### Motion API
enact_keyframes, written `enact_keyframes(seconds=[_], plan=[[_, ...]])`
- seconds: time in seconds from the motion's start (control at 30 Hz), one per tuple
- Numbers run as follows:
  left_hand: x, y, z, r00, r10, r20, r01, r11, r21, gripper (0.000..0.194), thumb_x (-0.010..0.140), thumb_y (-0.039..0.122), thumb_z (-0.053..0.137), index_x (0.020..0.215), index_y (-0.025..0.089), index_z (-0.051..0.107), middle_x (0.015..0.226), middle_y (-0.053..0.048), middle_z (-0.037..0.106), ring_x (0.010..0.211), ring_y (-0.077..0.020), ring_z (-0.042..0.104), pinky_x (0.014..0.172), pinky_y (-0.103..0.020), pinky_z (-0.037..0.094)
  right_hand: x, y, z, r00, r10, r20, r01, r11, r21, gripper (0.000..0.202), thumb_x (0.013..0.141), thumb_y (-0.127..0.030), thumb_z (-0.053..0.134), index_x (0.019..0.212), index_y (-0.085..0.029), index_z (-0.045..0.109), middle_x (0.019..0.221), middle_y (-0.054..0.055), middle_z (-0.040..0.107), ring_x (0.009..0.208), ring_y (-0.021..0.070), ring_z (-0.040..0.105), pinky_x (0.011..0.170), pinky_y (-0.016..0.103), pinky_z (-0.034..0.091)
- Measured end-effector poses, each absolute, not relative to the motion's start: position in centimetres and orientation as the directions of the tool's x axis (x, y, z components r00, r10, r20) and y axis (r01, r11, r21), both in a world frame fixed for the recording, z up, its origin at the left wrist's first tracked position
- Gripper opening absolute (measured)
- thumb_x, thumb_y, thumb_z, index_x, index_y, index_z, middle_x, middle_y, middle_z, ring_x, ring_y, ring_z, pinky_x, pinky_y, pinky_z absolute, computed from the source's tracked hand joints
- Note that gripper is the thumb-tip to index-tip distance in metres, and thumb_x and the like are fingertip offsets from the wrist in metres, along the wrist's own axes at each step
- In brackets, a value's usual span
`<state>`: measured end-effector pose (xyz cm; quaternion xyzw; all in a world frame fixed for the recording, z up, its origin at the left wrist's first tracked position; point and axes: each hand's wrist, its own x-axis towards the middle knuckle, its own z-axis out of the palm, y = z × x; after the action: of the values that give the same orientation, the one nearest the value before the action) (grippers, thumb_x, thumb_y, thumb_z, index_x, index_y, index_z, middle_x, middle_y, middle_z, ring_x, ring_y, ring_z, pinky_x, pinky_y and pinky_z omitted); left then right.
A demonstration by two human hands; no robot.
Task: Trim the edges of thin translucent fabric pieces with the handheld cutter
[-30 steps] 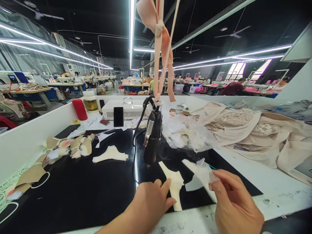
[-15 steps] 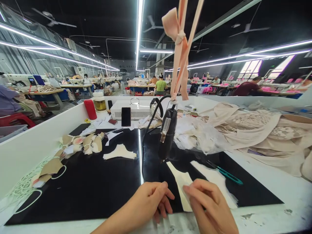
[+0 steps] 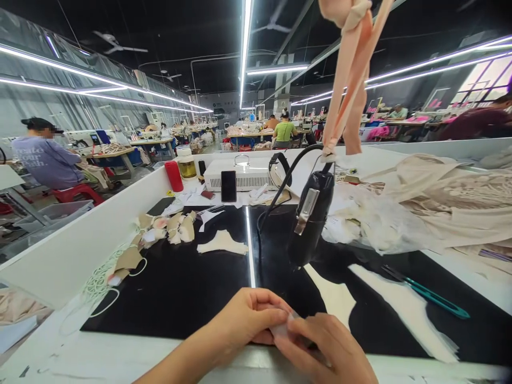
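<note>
A single head-worn camera looks forward and down from just behind the near edge of the surface (image 3: 100, 357). It sits close to the hands (image 3: 256, 317), which show at the bottom of the view. Its wide gaze takes in the white wall (image 3: 80, 250) along the left edge, passes over the far edge, and reaches the ceiling lights (image 3: 246, 48) well beyond it.

We count one left hand (image 3: 254, 318), one right hand (image 3: 334, 344), one translucent scrap (image 3: 280, 329), four lots of pale cut-outs (image 3: 336, 297) (sheets per lot unclear), one teal-handled tool (image 3: 438, 298), one hanging black tool (image 3: 313, 218), one red spool (image 3: 173, 176), one yellow-filled jar (image 3: 186, 166), one black phone (image 3: 229, 186), one white box (image 3: 242, 173).
</note>
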<state>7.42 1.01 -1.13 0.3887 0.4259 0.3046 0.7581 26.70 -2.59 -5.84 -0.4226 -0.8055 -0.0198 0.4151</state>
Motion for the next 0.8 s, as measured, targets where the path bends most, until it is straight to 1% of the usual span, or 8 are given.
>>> enact_keyframes(seconds=[0.07, 0.17, 0.23, 0.37, 0.43, 0.6, 0.67, 0.8], plan=[[7.1, 1.0, -1.1, 0.437, 0.804, -0.403, -0.142, 0.504, 0.852, 0.053, 0.059, 0.047, 0.098, 0.091, 0.012, 0.075, 0.084, -0.006, 0.075, 0.076, -0.0148, 0.07, 0.079, -0.029, 0.058, 27.5, -2.2, -6.3, -0.277, 0.671, 0.688, 0.668, 0.649, -0.364, 0.028, 0.106, -0.049, 0.058, 0.096, -0.03, 0.076, 0.079, -0.001, 0.075, 0.064, 0.0171, 0.073, 0.061, 0.022, 0.06], [6.4, 1.0, -0.8, 0.441, 0.813, -0.38, -0.123, 0.474, 0.872, 0.049, 0.063, 0.045, 0.097, 0.092, 0.013, 0.075, 0.087, -0.006, 0.078, 0.076, -0.0143, 0.071, 0.079, -0.028, 0.058, 28.6, -2.0, -6.6, -0.245, 0.661, 0.709, 0.643, 0.659, -0.391, 0.025, 0.107, -0.045, 0.057, 0.121, -0.031, 0.072, 0.113, 0.005, 0.077, 0.096, 0.0229, 0.078, 0.08, 0.027, 0.064], [5.9, 1.0, -0.5, 0.463, 0.814, -0.349, -0.101, 0.44, 0.892, 0.043, 0.068, 0.044, 0.095, 0.092, 0.014, 0.075, 0.09, -0.007, 0.079, 0.078, -0.0148, 0.072, 0.076, -0.026, 0.057, 28.6, -2.2, -6.6, -0.192, 0.73, 0.656, 0.618, 0.609, -0.497, 0.031, 0.108, -0.042, 0.055, 0.136, -0.032, 0.063, 0.125, 0.006, 0.074, 0.108, 0.0238, 0.075, 0.088, 0.029, 0.064], [5.0, 0.8, 0.2, 0.494, 0.812, -0.309, -0.068, 0.391, 0.918, 0.035, 0.076, 0.042, 0.09, 0.094, 0.015, 0.076, 0.097, -0.01, 0.081, 0.084, -0.0185, 0.076, 0.078, -0.028, 0.057, 27.3, -3.0, -6.6, -0.099, 0.895, 0.435, 0.475, 0.426, -0.77, 0.031, 0.107, -0.044, 0.052, 0.136, -0.04, 0.062, 0.115, 0.0, 0.075, 0.096, 0.0195, 0.075, 0.058, 0.019, 0.059], [4.6, 0.7, 0.4, 0.493, 0.813, -0.311, -0.045, 0.381, 0.924, 0.036, 0.077, 0.044, 0.089, 0.095, 0.015, 0.077, 0.098, -0.01, 0.081, 0.086, -0.0193, 0.076, 0.081, -0.03, 0.058, 26.7, -3.1, -6.6, -0.096, 0.929, 0.358, 0.416, 0.364, -0.833, 0.025, 0.105, -0.042, 0.055, 0.125, -0.039, 0.069, 0.104, -0.001, 0.074, 0.087, 0.0182, 0.074, 0.053, 0.018, 0.055], [3.5, 1.0, 0.4, 0.373, 0.868, -0.328, 0.074, 0.325, 0.943, 0.046, 0.072, 0.056, 0.088, 0.092, 0.015, 0.079, 0.08, -0.003, 0.073, 0.081, -0.0166, 0.069, 0.081, -0.029, 0.058, 26.5, -2.8, -6.9, -0.123, 0.93, 0.346, 0.462, 0.363, -0.81, 0.021, 0.101, -0.042, 0.058, 0.096, -0.034, 0.077, 0.092, 0.0, 0.073, 0.083, 0.0206, 0.07, 0.075, 0.026, 0.057], [3.0, 1.2, 0.1, 0.318, 0.89, -0.327, 0.12, 0.304, 0.945, 0.052, 0.07, 0.061, 0.087, 0.092, 0.014, 0.077, 0.072, 0.0, 0.066, 0.074, -0.0143, 0.064, 0.078, -0.029, 0.057, 26.4, -2.7, -7.2, -0.111, 0.931, 0.348, 0.513, 0.354, -0.782, 0.024, 0.102, -0.043, 0.055, 0.095, -0.035, 0.076, 0.094, 0.0, 0.073, 0.086, 0.0218, 0.07, 0.076, 0.028, 0.056], [2.2, 1.6, -0.5, 0.276, 0.91, -0.31, 0.196, 0.263, 0.945, 0.054, 0.07, 0.061, 0.083, 0.093, 0.013, 0.074, 0.074, 0.0, 0.064, 0.067, -0.0121, 0.061, 0.071, -0.027, 0.054, 25.6, -2.4, -7.8, -0.098, 0.922, 0.375, 0.576, 0.359, -0.734, 0.022, 0.101, -0.043, 0.055, 0.096, -0.036, 0.075, 0.093, 0.0, 0.073, 0.084, 0.0224, 0.069, 0.077, 0.031, 0.055]])
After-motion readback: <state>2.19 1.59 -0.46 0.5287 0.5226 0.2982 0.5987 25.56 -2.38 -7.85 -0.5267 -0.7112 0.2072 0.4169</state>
